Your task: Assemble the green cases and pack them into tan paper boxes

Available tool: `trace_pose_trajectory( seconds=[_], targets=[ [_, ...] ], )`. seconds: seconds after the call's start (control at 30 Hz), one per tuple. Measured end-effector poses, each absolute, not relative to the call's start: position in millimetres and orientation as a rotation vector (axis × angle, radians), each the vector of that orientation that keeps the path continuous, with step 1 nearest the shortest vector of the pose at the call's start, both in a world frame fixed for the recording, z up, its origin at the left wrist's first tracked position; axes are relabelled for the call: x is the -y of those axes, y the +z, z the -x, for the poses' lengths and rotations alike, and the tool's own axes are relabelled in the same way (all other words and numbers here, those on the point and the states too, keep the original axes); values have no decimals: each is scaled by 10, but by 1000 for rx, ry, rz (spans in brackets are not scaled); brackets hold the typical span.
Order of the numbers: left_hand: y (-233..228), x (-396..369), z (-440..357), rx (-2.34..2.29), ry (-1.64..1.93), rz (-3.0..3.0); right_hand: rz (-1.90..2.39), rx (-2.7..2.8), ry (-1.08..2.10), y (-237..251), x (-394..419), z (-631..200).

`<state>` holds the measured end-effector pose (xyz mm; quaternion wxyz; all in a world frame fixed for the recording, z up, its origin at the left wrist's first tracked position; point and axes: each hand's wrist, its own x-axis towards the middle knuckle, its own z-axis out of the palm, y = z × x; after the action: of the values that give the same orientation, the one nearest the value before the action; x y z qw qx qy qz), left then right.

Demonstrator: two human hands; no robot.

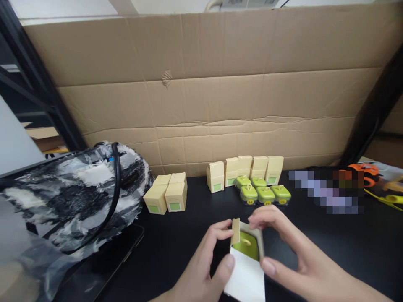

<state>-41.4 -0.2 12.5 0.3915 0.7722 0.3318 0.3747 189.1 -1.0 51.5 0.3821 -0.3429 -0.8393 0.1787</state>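
Observation:
A small cardboard box stands open-topped near the front middle of the table, its white inner flap folded down toward me. Inside it sits a container with a green lid and a small pale knob. My left hand grips the box's left side, thumb at the front edge and fingers by the tan side flap. On the opposite side, my right hand curls round the box, thumb on the right edge and fingertips at the far corner. Just beyond are several clear containers with green lids.
Several closed pale boxes stand behind the containers, with two more boxes to the left. A shaggy black-and-white bag lies at left beside a dark flat device. An orange toy is far right. A cardboard sheet backs the table.

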Motion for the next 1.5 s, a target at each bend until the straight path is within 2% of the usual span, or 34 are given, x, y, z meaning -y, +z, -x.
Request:
trace_pose_trajectory(
  seconds=[0.23,0.43,0.57,0.8,0.9,1.13,1.5],
  targets=[
    [86,-17,438,-724,959,-1927,840,2172,283,608,42,-1978],
    [82,-33,422,-811,995,-2017,814,2450,542,771,34,-1942],
    [68,-47,423,-714,991,-2017,735,2515,410,738,30,-1921],
    [203,13,360,-745,973,-1947,849,2012,409,456,29,-1908],
    [229,43,342,-801,950,-1888,886,1965,539,403,-9,-1857],
    [171,57,324,-781,1014,-1806,1026,1806,1095,400,-72,-1755],
    [263,70,290,-992,924,-1995,1031,1655,1135,319,-119,-1710]
  ],
)
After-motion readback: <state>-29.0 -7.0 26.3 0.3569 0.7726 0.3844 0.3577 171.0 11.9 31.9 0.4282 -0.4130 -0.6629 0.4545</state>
